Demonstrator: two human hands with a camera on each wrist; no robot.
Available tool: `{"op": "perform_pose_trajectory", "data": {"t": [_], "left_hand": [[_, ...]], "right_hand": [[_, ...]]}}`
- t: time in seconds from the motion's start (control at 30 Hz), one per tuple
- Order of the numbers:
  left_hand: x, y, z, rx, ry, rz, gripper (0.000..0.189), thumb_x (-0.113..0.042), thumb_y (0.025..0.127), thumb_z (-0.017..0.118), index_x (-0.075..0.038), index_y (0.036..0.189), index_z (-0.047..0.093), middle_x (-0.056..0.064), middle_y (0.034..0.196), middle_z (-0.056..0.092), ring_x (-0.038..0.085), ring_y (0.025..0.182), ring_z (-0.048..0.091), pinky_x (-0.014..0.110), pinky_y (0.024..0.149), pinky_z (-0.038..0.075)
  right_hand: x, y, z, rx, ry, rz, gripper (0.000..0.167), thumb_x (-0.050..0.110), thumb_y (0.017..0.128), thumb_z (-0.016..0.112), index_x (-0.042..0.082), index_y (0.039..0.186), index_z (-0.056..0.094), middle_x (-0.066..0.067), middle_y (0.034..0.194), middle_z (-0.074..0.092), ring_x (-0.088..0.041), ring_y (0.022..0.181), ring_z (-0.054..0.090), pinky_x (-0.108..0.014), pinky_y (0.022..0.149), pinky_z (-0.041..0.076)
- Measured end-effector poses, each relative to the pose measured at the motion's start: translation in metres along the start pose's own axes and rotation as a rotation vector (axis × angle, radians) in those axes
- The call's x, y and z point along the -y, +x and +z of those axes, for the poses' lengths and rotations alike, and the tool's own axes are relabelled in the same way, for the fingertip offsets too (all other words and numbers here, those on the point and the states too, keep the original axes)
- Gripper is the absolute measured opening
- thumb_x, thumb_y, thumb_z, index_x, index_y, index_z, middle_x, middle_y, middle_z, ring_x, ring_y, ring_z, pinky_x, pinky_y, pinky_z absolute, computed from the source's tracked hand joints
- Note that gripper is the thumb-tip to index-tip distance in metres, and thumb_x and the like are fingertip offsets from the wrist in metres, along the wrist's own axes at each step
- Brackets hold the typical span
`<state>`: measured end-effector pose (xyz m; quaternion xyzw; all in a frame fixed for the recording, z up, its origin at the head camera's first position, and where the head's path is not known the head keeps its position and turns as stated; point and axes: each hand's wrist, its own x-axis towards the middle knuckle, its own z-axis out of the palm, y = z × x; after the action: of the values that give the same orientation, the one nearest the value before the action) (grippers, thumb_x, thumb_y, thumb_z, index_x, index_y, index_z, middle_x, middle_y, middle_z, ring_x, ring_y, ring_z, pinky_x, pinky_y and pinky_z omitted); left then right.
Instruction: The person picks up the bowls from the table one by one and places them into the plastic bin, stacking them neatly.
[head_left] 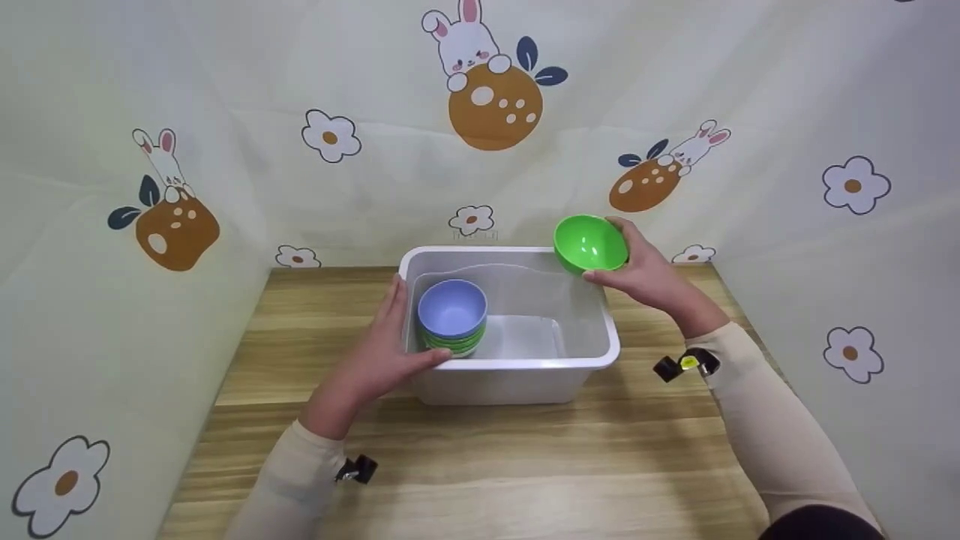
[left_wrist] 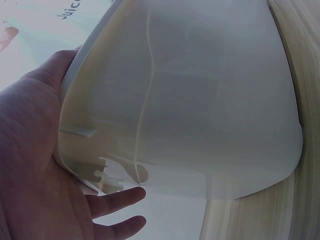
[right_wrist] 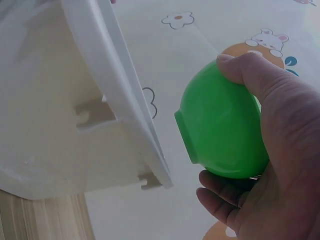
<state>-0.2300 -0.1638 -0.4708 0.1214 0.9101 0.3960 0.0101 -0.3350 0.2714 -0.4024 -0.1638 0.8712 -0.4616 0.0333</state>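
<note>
A white plastic bin [head_left: 517, 382] stands on the wooden table. My left hand [head_left: 379, 356] rests at its near left corner, thumb along the front rim and fingers against the left rim. In the left wrist view, the fingers [left_wrist: 117, 200] of that hand are fairly straight, beside the bin wall [left_wrist: 210, 100]. Over the bin's far right corner, my right hand [head_left: 645, 266] grips a bright green bowl [head_left: 589, 244] by its side, tilted with its inside toward me. The right wrist view shows the bowl's outside and foot [right_wrist: 225, 125], with the thumb at its rim.
Inside the bin, at the left, stands a stack of bowls, a blue one [head_left: 453, 309] on top of several green ones [head_left: 457, 345]. A patterned cloth [head_left: 375, 195] with rabbits and flowers rises behind and at both sides of the wooden table [head_left: 480, 465].
</note>
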Motion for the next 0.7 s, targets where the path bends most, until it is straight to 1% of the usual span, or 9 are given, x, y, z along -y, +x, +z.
{"op": "perform_pose_trajectory", "data": {"t": [0.07,0.27,0.47,0.7], "left_hand": [[0.0,0.0,0.0,-0.002,-0.004,-0.002,0.145,-0.081,0.081,0.083,-0.018,0.179,-0.003,0.003,0.186,-0.011,0.048,0.166,0.014,0.074,0.124,0.029],[0.0,-0.001,-0.001,-0.007,0.005,-0.006,0.145,-0.081,0.08,0.083,-0.019,0.179,-0.003,0.002,0.186,-0.011,0.05,0.165,0.019,0.075,0.122,0.034],[-0.001,-0.001,-0.001,-0.012,0.009,-0.002,0.145,-0.081,0.08,0.083,-0.018,0.179,-0.002,0.002,0.186,-0.01,0.05,0.164,0.022,0.074,0.121,0.036],[0.0,0.0,0.0,-0.022,-0.004,0.011,0.146,-0.079,0.08,0.085,-0.015,0.179,0.0,0.006,0.187,-0.005,0.049,0.164,0.022,0.072,0.123,0.034]], "right_hand": [[0.004,0.002,0.002,0.021,-0.002,-0.007,0.112,0.038,0.092,0.093,0.01,0.174,0.021,-0.018,0.167,0.041,-0.039,0.147,0.048,-0.058,0.121,0.047],[0.017,0.007,0.01,0.07,0.003,-0.017,0.112,0.038,0.09,0.094,0.011,0.173,0.025,-0.017,0.165,0.043,-0.039,0.146,0.049,-0.058,0.121,0.046],[0.026,0.014,0.019,0.116,-0.024,-0.025,0.11,0.041,0.088,0.094,0.013,0.172,0.028,-0.015,0.162,0.047,-0.037,0.144,0.05,-0.059,0.12,0.047],[0.034,0.02,0.027,0.164,-0.069,-0.063,0.11,0.038,0.086,0.096,0.01,0.17,0.03,-0.017,0.157,0.05,-0.036,0.14,0.052,-0.056,0.118,0.047]]}}
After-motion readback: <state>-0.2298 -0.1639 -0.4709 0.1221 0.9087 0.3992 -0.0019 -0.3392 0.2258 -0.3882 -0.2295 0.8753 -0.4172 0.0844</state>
